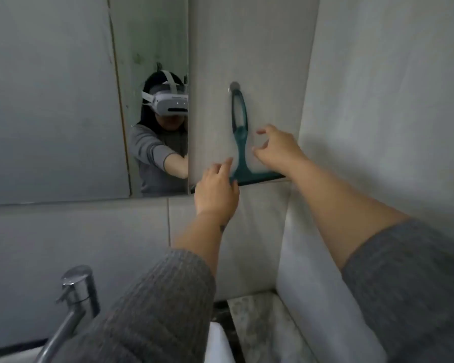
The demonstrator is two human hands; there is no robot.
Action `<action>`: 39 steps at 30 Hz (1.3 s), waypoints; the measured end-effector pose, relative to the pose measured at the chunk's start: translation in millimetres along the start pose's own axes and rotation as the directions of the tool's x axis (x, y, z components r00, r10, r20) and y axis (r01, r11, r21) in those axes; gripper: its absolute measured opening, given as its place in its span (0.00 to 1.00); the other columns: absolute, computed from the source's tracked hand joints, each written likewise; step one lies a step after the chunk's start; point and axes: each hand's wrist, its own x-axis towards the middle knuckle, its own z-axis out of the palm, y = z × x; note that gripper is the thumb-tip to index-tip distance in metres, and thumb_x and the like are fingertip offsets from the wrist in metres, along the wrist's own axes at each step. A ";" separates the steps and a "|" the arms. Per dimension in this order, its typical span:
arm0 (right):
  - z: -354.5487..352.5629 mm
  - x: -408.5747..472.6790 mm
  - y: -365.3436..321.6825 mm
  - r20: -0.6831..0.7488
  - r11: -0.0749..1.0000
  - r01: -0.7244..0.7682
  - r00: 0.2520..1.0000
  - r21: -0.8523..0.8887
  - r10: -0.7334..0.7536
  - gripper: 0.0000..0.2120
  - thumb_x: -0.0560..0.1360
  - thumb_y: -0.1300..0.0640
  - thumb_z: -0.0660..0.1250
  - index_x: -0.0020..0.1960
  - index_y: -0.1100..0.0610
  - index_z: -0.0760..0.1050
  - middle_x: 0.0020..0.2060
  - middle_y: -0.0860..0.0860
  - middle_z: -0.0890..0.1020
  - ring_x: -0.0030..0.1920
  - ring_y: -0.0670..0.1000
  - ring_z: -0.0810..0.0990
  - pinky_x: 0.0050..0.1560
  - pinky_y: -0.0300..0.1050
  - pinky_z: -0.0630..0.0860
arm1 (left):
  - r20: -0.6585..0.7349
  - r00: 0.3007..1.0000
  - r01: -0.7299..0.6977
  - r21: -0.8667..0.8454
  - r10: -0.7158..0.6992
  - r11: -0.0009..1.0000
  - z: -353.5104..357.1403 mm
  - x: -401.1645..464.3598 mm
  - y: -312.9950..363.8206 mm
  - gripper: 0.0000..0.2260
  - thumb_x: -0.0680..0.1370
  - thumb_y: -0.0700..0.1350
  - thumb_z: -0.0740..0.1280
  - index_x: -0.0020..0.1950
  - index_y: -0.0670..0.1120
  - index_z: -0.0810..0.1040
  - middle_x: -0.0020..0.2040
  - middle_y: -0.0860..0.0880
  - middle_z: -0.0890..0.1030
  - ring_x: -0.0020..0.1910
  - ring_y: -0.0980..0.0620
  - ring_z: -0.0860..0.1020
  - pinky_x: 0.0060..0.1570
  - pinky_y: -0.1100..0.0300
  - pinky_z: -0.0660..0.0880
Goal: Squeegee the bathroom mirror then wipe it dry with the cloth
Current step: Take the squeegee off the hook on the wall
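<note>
A teal squeegee [239, 137] hangs by its looped handle from a metal wall hook [234, 86], blade at the bottom, on the tiled wall right of the mirror [63, 100]. My left hand [216, 191] is at the blade's left end, fingers spread, touching or nearly touching it. My right hand [275, 148] hovers just right of the handle's neck with fingers apart, holding nothing. No cloth is in view.
A chrome faucet [75, 292] stands at the lower left above the sink edge. The tiled wall corner [307, 127] lies right of the squeegee. The mirror reflects a person wearing a headset.
</note>
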 end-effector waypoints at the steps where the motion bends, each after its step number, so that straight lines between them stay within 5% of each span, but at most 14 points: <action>1: 0.4 8.5 -2.3 -0.035 0.997 0.030 0.999 0.068 -0.028 0.25 0.77 0.54 0.65 0.72 0.51 0.64 0.58 0.57 0.79 0.55 0.56 0.79 0.52 0.43 0.72 | -0.031 1.000 -0.002 0.012 0.003 1.000 7.3 1.7 2.1 0.25 0.79 0.46 0.63 0.76 0.50 0.61 0.64 0.46 0.74 0.61 0.44 0.72 0.54 0.48 0.73; 8: 22.7 42.8 -17.4 -0.198 0.943 0.206 0.968 0.260 -0.157 0.33 0.74 0.56 0.71 0.73 0.46 0.58 0.57 0.56 0.79 0.49 0.55 0.79 0.48 0.42 0.75 | -0.347 0.938 0.019 0.099 0.017 0.995 57.3 5.6 3.4 0.27 0.74 0.46 0.71 0.73 0.49 0.68 0.51 0.47 0.81 0.48 0.44 0.78 0.47 0.50 0.74; 15: 6.7 42.4 -27.9 -0.247 0.953 0.214 0.956 0.216 -0.159 0.29 0.72 0.60 0.72 0.68 0.49 0.63 0.44 0.51 0.76 0.39 0.52 0.78 0.31 0.37 0.72 | -0.495 0.869 0.059 0.067 -0.018 0.996 57.7 4.8 20.3 0.22 0.74 0.54 0.69 0.67 0.53 0.74 0.48 0.50 0.82 0.46 0.47 0.78 0.51 0.50 0.71; 19: -18.2 28.1 -45.9 -0.245 0.925 0.166 0.966 0.342 -0.083 0.29 0.72 0.63 0.71 0.67 0.50 0.62 0.47 0.54 0.77 0.42 0.55 0.82 0.37 0.53 0.83 | -0.555 0.831 0.067 0.045 -0.031 0.997 29.9 7.4 36.0 0.20 0.73 0.58 0.68 0.63 0.54 0.76 0.46 0.53 0.81 0.46 0.50 0.77 0.55 0.51 0.68; 28: -48.0 -27.6 -115.9 -0.168 0.726 0.034 0.979 0.687 0.113 0.26 0.74 0.64 0.69 0.61 0.49 0.57 0.56 0.55 0.72 0.51 0.57 0.80 0.35 0.56 0.83 | -0.550 0.825 -0.096 0.087 0.128 0.992 -90.2 -7.4 22.3 0.12 0.72 0.51 0.69 0.54 0.50 0.79 0.47 0.50 0.81 0.48 0.48 0.78 0.65 0.48 0.67; 31: -40.9 -39.3 -145.1 -0.233 0.870 0.108 0.973 0.481 0.008 0.35 0.73 0.55 0.72 0.71 0.54 0.54 0.65 0.57 0.69 0.58 0.58 0.76 0.55 0.53 0.79 | -0.529 0.822 -0.131 0.188 0.213 0.973 -148.4 -13.0 -7.4 0.11 0.71 0.49 0.71 0.52 0.49 0.80 0.46 0.49 0.82 0.47 0.46 0.78 0.62 0.48 0.69; 34: -30.1 -55.0 -177.7 -0.271 0.952 0.302 0.922 0.053 -0.278 0.39 0.72 0.47 0.71 0.75 0.49 0.55 0.75 0.56 0.57 0.73 0.61 0.59 0.72 0.64 0.59 | -0.484 0.831 -0.142 0.292 0.274 0.946 -210.4 -20.3 -40.0 0.12 0.71 0.48 0.72 0.53 0.48 0.81 0.45 0.48 0.82 0.47 0.44 0.78 0.63 0.49 0.68; 36: -21.5 -67.0 -203.4 -0.214 0.843 0.486 0.820 -0.231 -0.531 0.29 0.72 0.47 0.70 0.71 0.44 0.64 0.76 0.51 0.59 0.77 0.56 0.51 0.72 0.70 0.42 | -0.461 0.826 -0.163 0.357 0.325 0.920 -249.9 -25.2 -60.0 0.11 0.71 0.48 0.73 0.52 0.48 0.81 0.45 0.48 0.82 0.46 0.44 0.78 0.62 0.53 0.64; 39: -13.3 -80.5 -246.0 -0.161 0.703 0.624 0.698 -0.341 -0.698 0.17 0.73 0.48 0.70 0.61 0.44 0.75 0.69 0.45 0.72 0.76 0.51 0.58 0.69 0.71 0.35 | -0.447 0.797 -0.200 0.440 0.407 0.876 -302.4 -28.5 -86.2 0.10 0.71 0.48 0.73 0.49 0.46 0.81 0.42 0.47 0.81 0.42 0.44 0.78 0.58 0.54 0.66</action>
